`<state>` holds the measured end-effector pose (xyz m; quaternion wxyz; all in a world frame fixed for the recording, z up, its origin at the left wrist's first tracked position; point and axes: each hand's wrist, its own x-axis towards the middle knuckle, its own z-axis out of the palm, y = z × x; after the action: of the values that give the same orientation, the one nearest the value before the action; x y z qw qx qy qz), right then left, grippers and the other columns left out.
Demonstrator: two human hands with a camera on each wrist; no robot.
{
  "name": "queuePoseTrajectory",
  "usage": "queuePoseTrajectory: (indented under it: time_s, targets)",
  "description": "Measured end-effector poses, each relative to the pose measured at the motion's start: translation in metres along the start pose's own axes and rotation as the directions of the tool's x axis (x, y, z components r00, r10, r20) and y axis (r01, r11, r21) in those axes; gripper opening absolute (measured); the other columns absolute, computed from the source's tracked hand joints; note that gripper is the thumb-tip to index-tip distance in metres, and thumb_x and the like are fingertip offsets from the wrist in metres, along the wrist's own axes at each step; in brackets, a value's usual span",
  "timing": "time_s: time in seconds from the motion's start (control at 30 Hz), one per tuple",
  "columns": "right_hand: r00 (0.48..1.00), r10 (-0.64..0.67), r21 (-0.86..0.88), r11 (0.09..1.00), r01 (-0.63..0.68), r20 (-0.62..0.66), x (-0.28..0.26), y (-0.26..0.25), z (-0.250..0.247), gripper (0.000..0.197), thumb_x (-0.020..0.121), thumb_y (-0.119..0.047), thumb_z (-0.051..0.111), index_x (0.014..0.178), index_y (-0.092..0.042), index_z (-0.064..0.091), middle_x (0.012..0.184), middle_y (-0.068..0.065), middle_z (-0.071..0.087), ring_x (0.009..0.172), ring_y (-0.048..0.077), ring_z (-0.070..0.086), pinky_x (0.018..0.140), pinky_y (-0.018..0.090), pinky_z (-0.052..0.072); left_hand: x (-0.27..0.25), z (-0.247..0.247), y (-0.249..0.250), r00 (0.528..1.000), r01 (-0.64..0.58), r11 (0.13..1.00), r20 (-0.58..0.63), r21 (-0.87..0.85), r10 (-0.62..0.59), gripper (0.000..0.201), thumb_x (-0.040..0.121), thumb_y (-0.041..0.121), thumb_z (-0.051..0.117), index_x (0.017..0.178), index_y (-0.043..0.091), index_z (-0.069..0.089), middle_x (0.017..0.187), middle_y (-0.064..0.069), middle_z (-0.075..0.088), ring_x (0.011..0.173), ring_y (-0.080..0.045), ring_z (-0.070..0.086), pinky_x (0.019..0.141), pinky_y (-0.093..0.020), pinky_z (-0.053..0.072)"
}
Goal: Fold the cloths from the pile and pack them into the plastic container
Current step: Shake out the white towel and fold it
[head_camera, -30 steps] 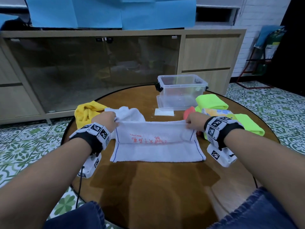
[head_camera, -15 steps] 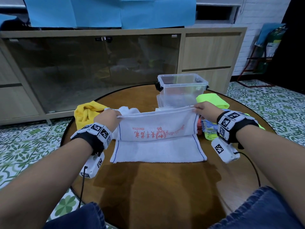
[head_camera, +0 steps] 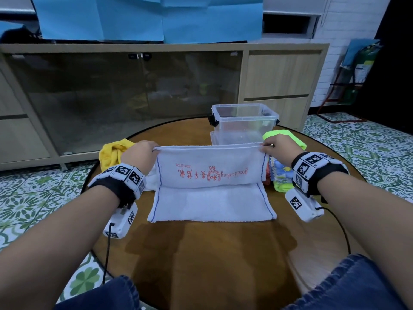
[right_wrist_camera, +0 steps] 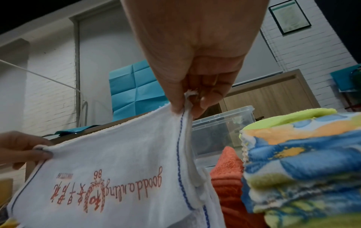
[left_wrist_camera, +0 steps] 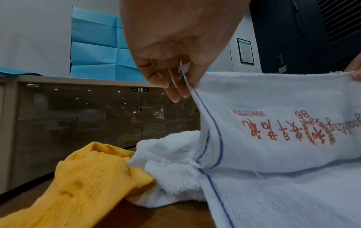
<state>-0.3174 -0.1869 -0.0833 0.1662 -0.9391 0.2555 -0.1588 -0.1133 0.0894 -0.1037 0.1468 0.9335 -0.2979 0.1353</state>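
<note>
A white towel (head_camera: 210, 175) with red print and blue edge stripes lies on the round wooden table (head_camera: 201, 253), its far half lifted upright. My left hand (head_camera: 154, 149) pinches its far left corner, and my right hand (head_camera: 264, 148) pinches the far right corner. In the left wrist view, thumb and fingers of my left hand (left_wrist_camera: 183, 80) clamp the towel (left_wrist_camera: 273, 123). The right wrist view shows my right hand (right_wrist_camera: 187, 104) pinching the towel (right_wrist_camera: 117, 169) the same way. The clear plastic container (head_camera: 243, 124) stands behind the towel with no cloth in it.
A yellow cloth (head_camera: 114, 153) and a fluffy white cloth (left_wrist_camera: 171, 162) lie to the left. To the right sits a stack of cloths: lime green (head_camera: 283, 135), blue-patterned (right_wrist_camera: 302, 162) and orange (right_wrist_camera: 228, 169). A cabinet (head_camera: 134, 97) stands behind the table.
Both hands have lifted the towel's far edge up from the table and away from me, opening the fold so the printed side stands upright.
</note>
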Motion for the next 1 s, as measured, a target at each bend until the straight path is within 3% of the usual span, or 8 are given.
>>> queuePoseTrajectory:
  time_s: [0.23,0.33,0.43,0.5,0.63,0.8,0.9,1.0]
  targets:
    - [0.999,0.024,0.308,0.951,-0.010,-0.043,0.004,0.001,0.000,0.018,0.090,-0.013,0.060,0.096,0.002,0.067,0.069,0.008,0.054,0.054,0.012,0.043,0.058,0.024,0.036,0.000,0.002,-0.003,0.999,-0.015,0.999,0.048,0.050,0.013,0.029,0.099,0.015,0.035,0.122,0.022,0.052,0.109,-0.009,0.063,0.075,-0.024,0.054,0.052,-0.026,0.035]
    - [0.998,0.037,0.354,0.935,-0.014,-0.059,0.006,0.003,0.000,0.020,0.091,-0.008,0.056,0.108,-0.002,0.065,0.064,0.003,0.049,0.053,0.013,0.042,0.045,0.012,0.036,-0.001,0.007,-0.004,0.993,-0.086,0.995,0.082,0.048,0.082,0.033,0.100,0.016,0.033,0.125,0.023,0.054,0.118,-0.007,0.060,0.094,-0.026,0.058,0.064,-0.030,0.042]
    - [1.000,0.002,0.257,0.966,-0.005,0.012,0.006,0.005,0.004,0.031,0.091,-0.008,0.055,0.122,-0.012,0.057,0.086,0.012,0.053,0.056,0.016,0.042,0.043,0.007,0.035,-0.001,0.009,-0.003,0.986,-0.102,0.993,0.138,0.052,0.094,0.033,0.100,0.017,0.034,0.124,0.020,0.057,0.121,-0.005,0.059,0.102,-0.025,0.057,0.073,-0.031,0.046]
    - [0.999,-0.013,0.111,0.994,0.008,0.050,0.006,0.007,0.007,0.022,0.093,-0.010,0.054,0.113,-0.007,0.061,0.097,0.019,0.058,0.068,0.022,0.047,0.058,0.020,0.039,0.000,0.010,-0.004,0.984,-0.111,0.991,0.147,0.069,0.100,0.032,0.100,0.018,0.036,0.123,0.019,0.058,0.124,-0.005,0.057,0.105,-0.024,0.056,0.075,-0.031,0.046]
    - [1.000,-0.013,0.031,0.999,0.014,-0.019,0.007,0.007,0.002,0.014,0.092,-0.014,0.055,0.092,-0.003,0.063,0.086,0.014,0.055,0.074,0.025,0.047,0.057,0.030,0.031,0.001,0.006,-0.004,0.985,-0.129,0.989,0.125,0.071,0.119,0.030,0.099,0.023,0.040,0.119,0.018,0.062,0.120,-0.004,0.056,0.103,-0.022,0.055,0.072,-0.030,0.044]
    - [0.992,-0.092,-0.067,0.994,0.086,-0.092,-0.001,-0.004,-0.024,0.026,0.093,-0.009,0.050,0.115,-0.012,0.062,0.104,0.009,0.062,0.077,0.024,0.056,0.069,0.030,0.043,0.003,-0.020,0.002,0.995,-0.103,0.995,0.006,0.014,0.103,0.028,0.098,0.027,0.042,0.113,0.019,0.065,0.114,-0.004,0.059,0.094,-0.022,0.057,0.068,-0.030,0.043]
    - [0.981,-0.106,-0.112,0.990,0.088,-0.161,-0.011,-0.015,-0.045,0.022,0.092,-0.009,0.051,0.109,-0.008,0.065,0.106,0.012,0.064,0.098,0.031,0.058,0.073,0.029,0.041,0.000,-0.046,0.008,0.991,-0.110,0.994,-0.076,0.009,0.111,0.028,0.098,0.027,0.041,0.116,0.023,0.062,0.116,-0.002,0.058,0.103,-0.023,0.056,0.074,-0.032,0.043]
    - [0.974,-0.138,-0.204,0.974,0.100,-0.178,-0.018,-0.028,-0.070,0.020,0.091,-0.011,0.050,0.103,-0.004,0.065,0.102,0.017,0.063,0.098,0.034,0.058,0.072,0.032,0.040,-0.001,-0.078,0.017,0.979,-0.138,0.990,-0.154,0.002,0.136,0.027,0.097,0.025,0.043,0.118,0.024,0.060,0.117,-0.003,0.058,0.107,-0.024,0.056,0.079,-0.034,0.044]
